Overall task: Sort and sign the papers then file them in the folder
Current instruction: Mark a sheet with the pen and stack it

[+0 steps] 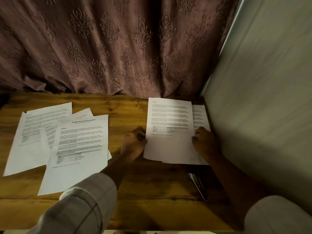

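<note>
A printed sheet (168,115) lies at the right of the wooden table (128,105), on top of another sheet (200,115) that sticks out to its right. My left hand (134,142) pinches the top sheet's left edge with curled fingers. My right hand (203,141) grips its right edge the same way. On the left of the table lie three more printed sheets, overlapping: a titled one (77,149) in front, one (33,132) at the far left, and one (84,114) mostly covered behind.
A dark pen-like object (198,184) lies on the table below the right-hand sheets, near my right forearm. A patterned curtain (109,48) hangs behind the table. A pale wall (261,98) closes the right side. No folder is visible.
</note>
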